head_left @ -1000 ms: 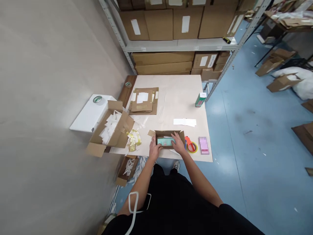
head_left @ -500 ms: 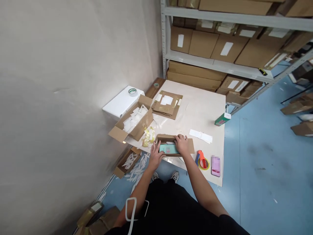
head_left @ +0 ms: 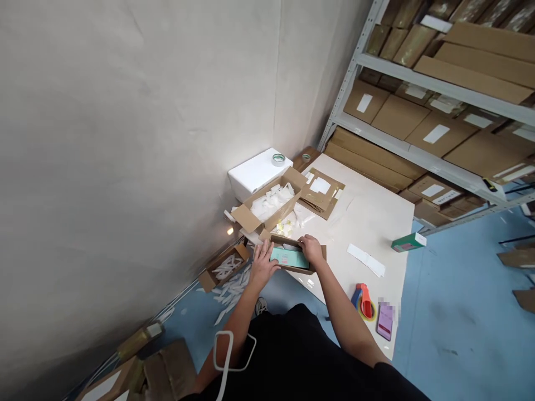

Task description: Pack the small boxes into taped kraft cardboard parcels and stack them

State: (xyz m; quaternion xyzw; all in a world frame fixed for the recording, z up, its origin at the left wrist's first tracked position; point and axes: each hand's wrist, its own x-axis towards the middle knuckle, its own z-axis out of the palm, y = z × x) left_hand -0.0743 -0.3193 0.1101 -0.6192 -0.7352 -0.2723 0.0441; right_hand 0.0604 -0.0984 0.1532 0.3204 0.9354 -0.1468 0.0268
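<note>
A small open cardboard box (head_left: 301,271) is between my hands at the table's near left edge. Inside it lies a teal printed box (head_left: 290,257), with a bit of something white behind it. My left hand (head_left: 262,263) grips the cardboard box's left end, its fingers reaching over the rim. Over the far right rim, my right hand (head_left: 311,250) is closed, thumb and fingertips on the cardboard. Just beyond stands a larger carton (head_left: 288,207) filled with white packets (head_left: 272,201). Yellowish tape scraps (head_left: 285,227) lie between the two boxes.
On the table (head_left: 376,195) are flattened cardboard (head_left: 330,203), white label strips (head_left: 366,260), a green box (head_left: 408,242), a tape dispenser (head_left: 364,302) and a phone (head_left: 385,321). Shelving (head_left: 418,153) stands behind. Below left, a carton (head_left: 242,252) sits among white pieces on the floor.
My view has turned left. Both hands have shifted the small cardboard box leftward along the table, away from the tape dispenser, and its right flap shows less.
</note>
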